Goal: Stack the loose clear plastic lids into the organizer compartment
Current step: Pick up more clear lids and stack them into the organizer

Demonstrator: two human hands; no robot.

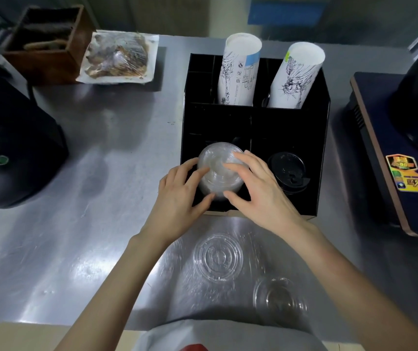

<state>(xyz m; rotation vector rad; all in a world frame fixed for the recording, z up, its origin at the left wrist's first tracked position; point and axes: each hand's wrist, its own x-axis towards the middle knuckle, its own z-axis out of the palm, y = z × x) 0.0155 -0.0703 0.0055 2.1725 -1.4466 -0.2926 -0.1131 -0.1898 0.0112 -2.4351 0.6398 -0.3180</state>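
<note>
My left hand [177, 196] and right hand [256, 188] cup the lid stack [219, 171] between them, steadying it in the organizer [314, 153]; two loose lids [218, 257] wait behind my wrists.

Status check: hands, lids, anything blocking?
Both hands, left hand and right hand, around lid stack in organizer. Two loose lids on counter: flat lid, domed lid. Nothing blocking.

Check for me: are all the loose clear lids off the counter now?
No, two clear lids lie on the steel counter near the person.
</note>
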